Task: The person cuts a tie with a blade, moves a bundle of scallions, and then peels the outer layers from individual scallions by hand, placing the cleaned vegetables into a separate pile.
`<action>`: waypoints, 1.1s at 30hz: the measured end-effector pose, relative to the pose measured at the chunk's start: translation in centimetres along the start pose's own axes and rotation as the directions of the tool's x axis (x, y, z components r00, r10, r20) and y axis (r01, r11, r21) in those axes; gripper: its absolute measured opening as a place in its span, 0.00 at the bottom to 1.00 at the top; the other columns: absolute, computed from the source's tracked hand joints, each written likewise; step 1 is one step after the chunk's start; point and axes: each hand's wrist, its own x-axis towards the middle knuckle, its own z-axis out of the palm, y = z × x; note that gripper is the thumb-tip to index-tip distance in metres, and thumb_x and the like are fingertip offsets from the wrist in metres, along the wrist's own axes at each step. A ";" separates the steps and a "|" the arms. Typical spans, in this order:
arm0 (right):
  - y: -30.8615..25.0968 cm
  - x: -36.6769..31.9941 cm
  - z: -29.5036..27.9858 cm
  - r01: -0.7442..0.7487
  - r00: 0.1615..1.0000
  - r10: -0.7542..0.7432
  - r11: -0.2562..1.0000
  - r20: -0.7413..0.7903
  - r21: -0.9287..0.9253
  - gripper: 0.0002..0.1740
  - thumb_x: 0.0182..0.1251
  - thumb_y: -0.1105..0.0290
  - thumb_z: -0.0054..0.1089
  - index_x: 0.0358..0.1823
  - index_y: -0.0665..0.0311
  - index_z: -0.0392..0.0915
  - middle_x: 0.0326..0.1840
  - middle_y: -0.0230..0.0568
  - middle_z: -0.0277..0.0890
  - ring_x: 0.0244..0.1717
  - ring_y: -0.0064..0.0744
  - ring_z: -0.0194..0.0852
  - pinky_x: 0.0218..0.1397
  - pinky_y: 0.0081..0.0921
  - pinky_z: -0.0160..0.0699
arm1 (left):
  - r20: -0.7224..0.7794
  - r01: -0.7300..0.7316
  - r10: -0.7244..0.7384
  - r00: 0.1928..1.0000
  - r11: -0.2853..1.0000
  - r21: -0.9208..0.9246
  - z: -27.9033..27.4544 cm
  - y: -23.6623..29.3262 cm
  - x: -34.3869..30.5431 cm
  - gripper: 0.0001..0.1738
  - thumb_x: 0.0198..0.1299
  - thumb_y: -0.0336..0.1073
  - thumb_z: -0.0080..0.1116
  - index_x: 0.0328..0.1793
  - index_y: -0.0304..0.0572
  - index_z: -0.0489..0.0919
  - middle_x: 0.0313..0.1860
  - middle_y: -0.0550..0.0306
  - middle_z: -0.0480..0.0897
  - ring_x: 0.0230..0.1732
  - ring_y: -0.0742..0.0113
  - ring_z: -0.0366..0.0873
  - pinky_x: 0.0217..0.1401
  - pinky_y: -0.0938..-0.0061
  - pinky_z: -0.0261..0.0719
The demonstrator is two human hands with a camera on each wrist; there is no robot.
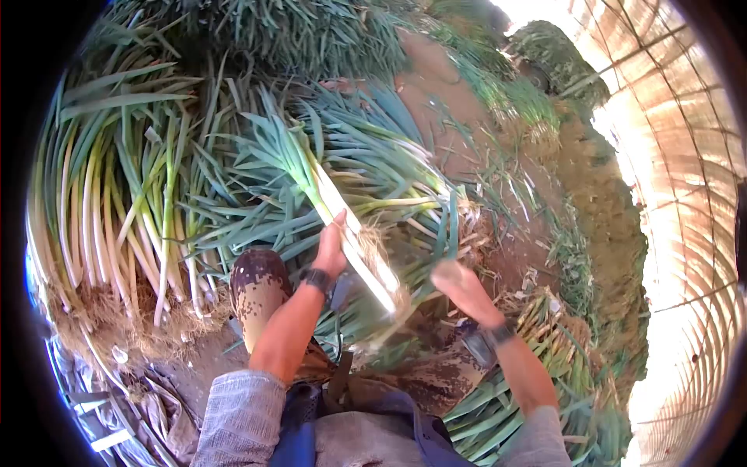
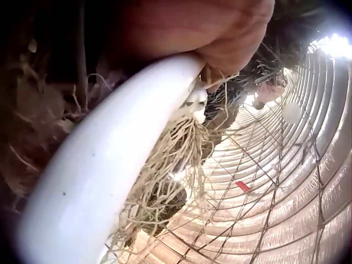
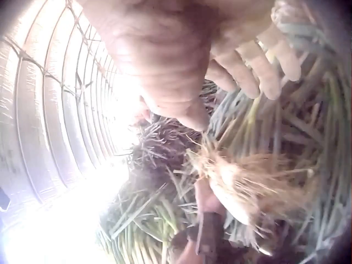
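Looks like the root-cleaning bit is going on: left hand (image 1: 331, 251) is gripping the leek (image 1: 366, 257) mid-scene, right of the pile (image 1: 117, 202), while right hand (image 1: 461, 284) is hanging spread beside the roots (image 1: 401, 300), probably needing a firm pinch there next.

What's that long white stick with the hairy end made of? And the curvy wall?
The leek in the left hand is a plant: smooth, glossy white stalk, green leaves, stringy tan roots. The curved wall looks like woven straw or reed matting over thin wire, though that's uncertain.
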 end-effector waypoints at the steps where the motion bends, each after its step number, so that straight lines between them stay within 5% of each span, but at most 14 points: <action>1: -1.6 3.4 1.8 0.024 0.999 -0.025 0.997 -0.022 -0.067 0.34 0.68 0.48 0.61 0.58 0.75 0.74 0.55 0.49 0.77 0.56 0.36 0.76 0.59 0.32 0.74 | 0.065 0.099 -0.094 0.993 0.993 -0.068 0.0 0.2 -1.1 0.24 0.70 0.54 0.51 0.52 0.38 0.74 0.35 0.49 0.82 0.34 0.54 0.82 0.41 0.60 0.85; 2: -4.5 5.8 3.4 0.005 0.999 0.001 0.986 0.036 -0.167 0.35 0.70 0.45 0.56 0.59 0.75 0.73 0.51 0.48 0.79 0.56 0.36 0.76 0.60 0.32 0.74 | 0.129 0.196 -0.180 0.975 0.972 -0.128 -0.7 0.3 -2.0 0.26 0.70 0.55 0.50 0.53 0.37 0.74 0.37 0.48 0.83 0.35 0.53 0.83 0.42 0.60 0.85; 4: -2.8 12.5 7.7 0.126 0.963 -0.140 0.989 0.231 0.074 0.31 0.68 0.46 0.59 0.49 0.73 0.78 0.41 0.47 0.83 0.42 0.36 0.80 0.48 0.30 0.76 | 0.255 0.259 -0.194 0.947 0.933 -0.251 -0.9 1.0 -4.7 0.27 0.69 0.54 0.51 0.55 0.34 0.76 0.42 0.46 0.84 0.39 0.52 0.84 0.45 0.59 0.86; 5: -4.4 13.5 9.5 0.039 0.952 -0.098 0.978 0.290 0.204 0.26 0.68 0.49 0.60 0.42 0.71 0.80 0.35 0.39 0.82 0.35 0.27 0.77 0.39 0.28 0.75 | 0.192 0.214 -0.173 0.966 0.953 -0.216 -1.3 0.9 -5.4 0.26 0.69 0.53 0.51 0.55 0.35 0.76 0.42 0.46 0.84 0.39 0.53 0.84 0.46 0.59 0.85; 6: -6.9 13.4 10.6 -0.021 0.958 0.001 0.998 0.288 0.066 0.23 0.66 0.52 0.62 0.41 0.71 0.80 0.33 0.35 0.81 0.31 0.22 0.76 0.33 0.26 0.75 | 0.127 0.171 -0.149 0.981 0.969 -0.180 -2.1 0.9 -6.0 0.25 0.69 0.52 0.51 0.55 0.35 0.76 0.42 0.47 0.84 0.39 0.53 0.84 0.46 0.60 0.85; 10: -3.4 16.6 13.9 0.215 0.914 -0.182 0.975 0.361 -0.052 0.14 0.61 0.66 0.58 0.33 0.74 0.81 0.28 0.42 0.83 0.28 0.29 0.79 0.33 0.32 0.78 | -0.031 0.006 -0.004 1.000 0.997 0.078 -6.0 1.4 -8.3 0.21 0.67 0.46 0.52 0.53 0.34 0.76 0.41 0.49 0.83 0.36 0.58 0.83 0.44 0.64 0.86; 12: -2.2 16.2 13.1 0.092 0.909 -0.087 0.996 0.408 0.005 0.15 0.66 0.66 0.53 0.43 0.73 0.78 0.28 0.42 0.80 0.27 0.30 0.79 0.30 0.29 0.78 | -0.045 0.007 -0.002 0.999 0.994 0.111 -7.3 2.3 -8.8 0.20 0.67 0.46 0.51 0.50 0.35 0.77 0.37 0.51 0.83 0.34 0.60 0.83 0.39 0.65 0.86; 15: -6.2 10.3 9.6 -0.341 0.902 0.116 0.784 0.417 0.519 0.08 0.67 0.68 0.50 0.30 0.63 0.71 0.21 0.37 0.73 0.15 0.25 0.72 0.18 0.23 0.73 | -0.027 0.203 -0.204 0.979 0.978 -0.053 -7.9 3.7 -9.1 0.17 0.69 0.45 0.48 0.48 0.38 0.78 0.34 0.52 0.83 0.32 0.59 0.84 0.37 0.65 0.86; 16: -3.4 9.4 9.2 -0.295 0.890 0.028 0.795 0.454 0.530 0.09 0.67 0.65 0.53 0.34 0.63 0.73 0.21 0.37 0.75 0.13 0.24 0.70 0.16 0.22 0.72 | -0.033 0.217 -0.219 0.975 0.975 -0.049 -7.0 4.3 -9.9 0.17 0.69 0.45 0.48 0.48 0.38 0.78 0.34 0.52 0.83 0.32 0.59 0.84 0.37 0.65 0.86; 18: -0.8 6.0 11.2 -0.172 0.893 0.098 0.976 0.440 0.131 0.13 0.67 0.61 0.59 0.41 0.65 0.77 0.26 0.38 0.77 0.23 0.27 0.78 0.27 0.25 0.81 | -0.058 0.222 -0.225 0.973 0.974 -0.051 -4.9 4.4 -10.6 0.18 0.70 0.46 0.47 0.49 0.38 0.78 0.35 0.52 0.83 0.35 0.57 0.85 0.39 0.63 0.87; 22: -0.4 1.4 15.9 -0.244 0.861 0.092 0.937 0.500 0.249 0.22 0.63 0.61 0.65 0.52 0.69 0.79 0.46 0.46 0.82 0.49 0.29 0.80 0.55 0.32 0.81 | -0.037 0.143 -0.144 0.989 0.989 -0.038 -8.6 1.5 -7.4 0.21 0.68 0.48 0.56 0.54 0.36 0.77 0.42 0.51 0.85 0.37 0.60 0.85 0.42 0.63 0.88; 26: 1.5 2.7 16.7 -0.289 0.838 0.086 0.908 0.539 0.305 0.18 0.60 0.65 0.66 0.47 0.72 0.80 0.41 0.43 0.83 0.38 0.28 0.80 0.44 0.25 0.81 | -0.103 0.122 -0.122 0.987 0.992 -0.004 -7.7 2.6 -8.8 0.22 0.66 0.49 0.59 0.52 0.36 0.77 0.38 0.54 0.84 0.35 0.62 0.84 0.38 0.63 0.87; 28: 3.6 4.5 15.2 -0.170 0.916 0.088 0.969 0.392 0.179 0.11 0.59 0.71 0.64 0.39 0.71 0.82 0.34 0.43 0.83 0.30 0.25 0.81 0.33 0.24 0.79 | -0.189 0.135 -0.101 0.977 0.975 0.176 -7.8 3.2 -9.7 0.23 0.64 0.50 0.61 0.50 0.36 0.78 0.33 0.56 0.82 0.32 0.63 0.83 0.34 0.65 0.86; 33: -6.6 5.0 7.7 -0.123 0.950 -0.100 0.752 0.297 0.647 0.15 0.63 0.72 0.60 0.48 0.72 0.74 0.28 0.39 0.79 0.21 0.25 0.78 0.21 0.21 0.77 | -0.265 0.017 0.098 0.959 0.916 0.401 -10.1 2.1 -9.4 0.17 0.62 0.39 0.58 0.48 0.32 0.76 0.32 0.50 0.81 0.29 0.58 0.81 0.32 0.64 0.84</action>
